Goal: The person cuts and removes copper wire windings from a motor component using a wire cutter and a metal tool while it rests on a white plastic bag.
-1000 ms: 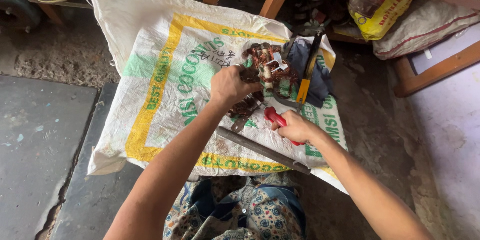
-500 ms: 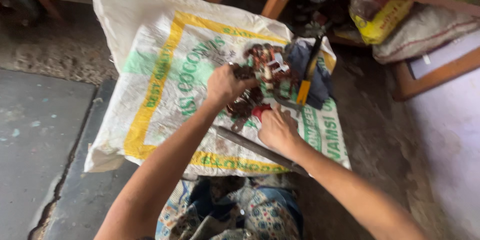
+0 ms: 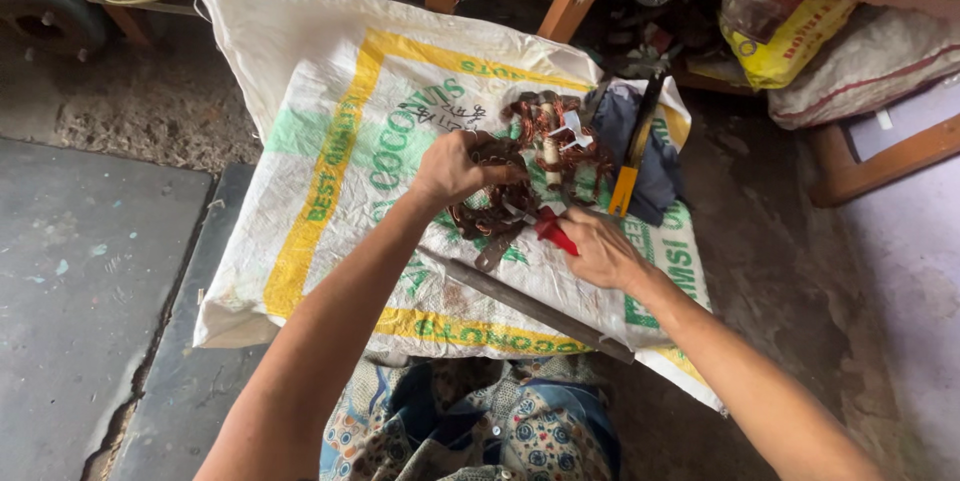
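Hands at a tangle of copper wire coils point(image 3: 505, 191) on one white woven sack point(image 3: 330, 131).

Left hand point(image 3: 452, 169) grips the tangle, fingers curled over it; its underside is hidden. Right hand point(image 3: 600, 251) closes on one red-handled tool point(image 3: 550, 229); the tip is lost among the wire. One long metal rod point(image 3: 520, 303) lies below the hands, one yellow-handled tool point(image 3: 632, 166) on dark cloth point(image 3: 650, 161) beside the coils. Coil count cannot be told.
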